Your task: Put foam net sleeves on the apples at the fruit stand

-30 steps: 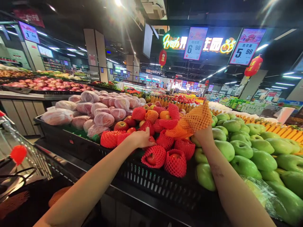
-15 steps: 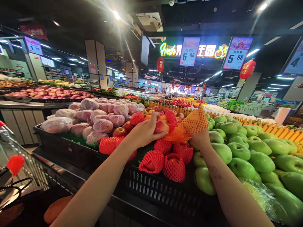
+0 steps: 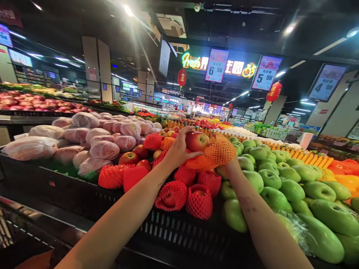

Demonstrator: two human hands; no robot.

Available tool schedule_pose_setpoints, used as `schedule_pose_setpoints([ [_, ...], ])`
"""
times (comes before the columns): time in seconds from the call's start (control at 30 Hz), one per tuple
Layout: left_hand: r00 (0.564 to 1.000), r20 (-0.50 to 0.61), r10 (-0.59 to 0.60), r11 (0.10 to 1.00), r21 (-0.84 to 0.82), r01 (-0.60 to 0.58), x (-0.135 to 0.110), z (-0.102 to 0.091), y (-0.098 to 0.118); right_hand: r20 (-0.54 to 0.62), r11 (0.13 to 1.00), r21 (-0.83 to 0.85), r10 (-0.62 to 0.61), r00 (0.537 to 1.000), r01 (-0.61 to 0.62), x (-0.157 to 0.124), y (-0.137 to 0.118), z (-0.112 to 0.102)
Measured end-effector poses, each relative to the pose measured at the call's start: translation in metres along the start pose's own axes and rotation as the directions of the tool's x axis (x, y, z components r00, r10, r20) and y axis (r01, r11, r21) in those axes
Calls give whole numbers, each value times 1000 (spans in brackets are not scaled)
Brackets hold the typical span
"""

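Note:
My left hand point(image 3: 178, 151) grips a bare red apple point(image 3: 196, 141) and holds it up above the fruit display. Right beside it, my right hand point(image 3: 231, 166) is closed on an orange foam net sleeve point(image 3: 220, 151), whose open end touches the apple. Below both hands lie several red apples in red foam nets point(image 3: 186, 192) inside a black plastic crate point(image 3: 179, 228). More bare red apples point(image 3: 134, 155) sit to the left of my left wrist.
Green apples point(image 3: 280, 179) are heaped to the right. Fruit wrapped in clear film point(image 3: 101, 144) fills the crate's left side. Price signs point(image 3: 215, 65) hang overhead. More produce stands stretch behind, with a further display point(image 3: 30, 104) at the far left.
My left hand picked a red apple out of the pile and raised it to the orange net in my right hand. The view shifted right, so the cart at lower left is mostly out of sight.

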State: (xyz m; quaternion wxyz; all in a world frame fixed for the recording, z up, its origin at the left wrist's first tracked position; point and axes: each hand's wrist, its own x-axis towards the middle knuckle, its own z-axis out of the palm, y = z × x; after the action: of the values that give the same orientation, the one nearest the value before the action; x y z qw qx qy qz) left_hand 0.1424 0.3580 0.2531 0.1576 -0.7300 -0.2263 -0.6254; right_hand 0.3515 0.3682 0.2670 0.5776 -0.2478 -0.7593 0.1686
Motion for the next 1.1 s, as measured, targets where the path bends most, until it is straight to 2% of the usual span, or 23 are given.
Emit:
schedule_pose_setpoints([
  [0.1, 999, -10, 47, 998, 32, -47, 1, -2, 6, 49, 1000, -10, -15, 999, 15, 0, -10, 2],
  [0.23, 989, 71, 129, 991, 17, -131, 3, 1, 15, 51, 968, -213, -127, 991, 135, -9, -22, 3],
  [0.37, 965, 160, 206, 978, 10, -210, 1, 5, 19, 108, 821, -524, -198, 974, 225, -18, -28, 5],
  [0.47, 945, 148, 290, 956, 9, -295, -1, 8, 24, 130, 756, -612, -192, 973, 231, -19, -28, 4],
  [0.5, 940, 138, 312, 949, -7, -314, -1, 9, 26, 131, 772, -591, -195, 972, 234, -19, -27, 4],
  [0.57, 942, 115, 317, 948, -59, -312, 0, 11, 30, 94, 857, -469, -192, 977, 213, -17, -23, 4],
  [0.63, 956, 102, 274, 958, -111, -263, 0, 11, 35, 5, 941, -302, -155, 988, 149, -15, -17, 6],
  [0.73, 976, 101, 194, 975, -133, -180, 0, 12, 39, -120, 996, -74, -49, 992, 40, -14, -8, 13],
  [0.87, 991, 97, 90, 987, -138, -76, 0, 13, 39, -124, 958, 268, 136, 983, -99, -15, -5, 22],
  [1.1, 997, 80, -10, 970, -242, 29, 1, 16, 34, -95, 850, 508, 212, 973, -135, -16, -18, 19],
])
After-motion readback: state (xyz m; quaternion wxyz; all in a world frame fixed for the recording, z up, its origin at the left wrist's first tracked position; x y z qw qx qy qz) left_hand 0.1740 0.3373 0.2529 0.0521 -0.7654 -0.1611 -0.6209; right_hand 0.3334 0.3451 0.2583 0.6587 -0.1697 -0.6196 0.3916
